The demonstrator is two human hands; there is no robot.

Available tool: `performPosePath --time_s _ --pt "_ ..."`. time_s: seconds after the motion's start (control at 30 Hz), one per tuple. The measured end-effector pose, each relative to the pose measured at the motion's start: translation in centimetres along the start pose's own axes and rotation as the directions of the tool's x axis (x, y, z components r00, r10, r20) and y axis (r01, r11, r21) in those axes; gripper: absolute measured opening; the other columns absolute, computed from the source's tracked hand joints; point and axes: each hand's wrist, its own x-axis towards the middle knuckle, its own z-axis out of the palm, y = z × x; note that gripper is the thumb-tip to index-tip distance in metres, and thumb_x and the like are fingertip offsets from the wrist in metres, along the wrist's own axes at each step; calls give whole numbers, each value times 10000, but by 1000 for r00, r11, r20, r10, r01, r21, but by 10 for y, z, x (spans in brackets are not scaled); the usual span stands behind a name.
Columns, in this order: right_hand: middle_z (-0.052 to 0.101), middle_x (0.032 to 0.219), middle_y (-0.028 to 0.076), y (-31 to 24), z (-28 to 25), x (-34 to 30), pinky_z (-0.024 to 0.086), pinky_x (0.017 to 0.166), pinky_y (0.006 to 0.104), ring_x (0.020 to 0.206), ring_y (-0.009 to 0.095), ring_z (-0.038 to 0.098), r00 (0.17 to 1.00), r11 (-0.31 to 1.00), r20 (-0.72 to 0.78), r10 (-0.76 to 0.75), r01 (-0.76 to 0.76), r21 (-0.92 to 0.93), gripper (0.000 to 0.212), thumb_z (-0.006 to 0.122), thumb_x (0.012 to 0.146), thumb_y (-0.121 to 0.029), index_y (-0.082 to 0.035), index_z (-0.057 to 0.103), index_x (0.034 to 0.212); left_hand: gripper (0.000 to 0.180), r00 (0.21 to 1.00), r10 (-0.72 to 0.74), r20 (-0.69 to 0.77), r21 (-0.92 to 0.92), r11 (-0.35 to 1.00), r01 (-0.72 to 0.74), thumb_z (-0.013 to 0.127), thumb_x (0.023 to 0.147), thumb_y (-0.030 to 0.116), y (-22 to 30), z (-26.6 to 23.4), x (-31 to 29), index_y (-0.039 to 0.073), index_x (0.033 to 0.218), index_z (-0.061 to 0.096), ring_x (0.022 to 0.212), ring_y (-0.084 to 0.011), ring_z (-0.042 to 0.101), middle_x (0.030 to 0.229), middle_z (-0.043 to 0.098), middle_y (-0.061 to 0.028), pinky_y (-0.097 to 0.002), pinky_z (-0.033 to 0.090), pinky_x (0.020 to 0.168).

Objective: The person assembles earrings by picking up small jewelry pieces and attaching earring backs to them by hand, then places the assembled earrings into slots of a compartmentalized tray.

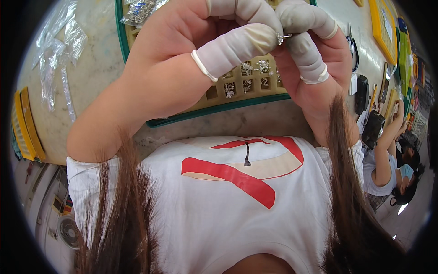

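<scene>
Off-white finger cots cover the thumbs and fingertips I can see on both hands. My left hand [226, 51] is closed in a pinch, thumb against fingers, at the top of the view. Facing it, my right hand [311, 55] pinches too. Between the fingertips of both hands sits a tiny silvery stud earring [281, 39] with a thin post, its finer detail too small to make out. Below the hands lies a green-edged tray [219, 108] with beige square compartments. Several of these hold small silvery pieces [247, 68] like it.
A plastic bag of small silvery pieces [140, 13] rests on the tray's far left. Clear plastic bags [54, 50] lie on the left of the table, near a yellow rack [26, 125]. Scissors [353, 52], a black case [362, 93] and a yellow tray [382, 27] are at right. Another person [385, 160] sits beyond.
</scene>
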Motion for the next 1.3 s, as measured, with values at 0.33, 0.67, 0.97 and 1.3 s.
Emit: performPosePath --time_s 0.33,0.67,0.97,1.3 --pt "593 1038 52 5 2 0 444 937 310 995 141 573 995 990 -35 -92 87 -114 105 626 989 -62 -38 610 1089 138 998 17 54 -64 998 -14 550 1012 -13 -10 -10 2 0 1146 583 1049 -113 586 1119 638 -69 -269 480 927" --pt "582 1048 47 12 -3 -4 444 914 297 974 137 567 998 999 -52 -38 36 -29 134 645 992 -118 -41 600 1092 149 997 -72 -21 -60 996 71 546 1013 -19 0 2 -1 0 1157 580 1084 -127 594 1140 641 -77 -276 483 956" --pt "585 1066 58 6 3 -6 481 860 303 942 151 578 990 983 -84 115 -100 155 229 664 991 -214 -40 593 1122 161 998 24 55 -120 993 -17 549 1015 -10 -14 -9 2 -7 1173 579 1106 -153 598 1162 642 -96 -299 483 981" --pt "592 1058 65 10 -4 -3 483 841 314 929 162 590 993 965 -29 116 -106 241 289 688 975 -261 -29 597 1121 185 995 70 69 -152 987 -59 540 1017 -13 -11 -6 4 -17 1198 577 1130 -173 597 1195 636 -116 -314 481 996"
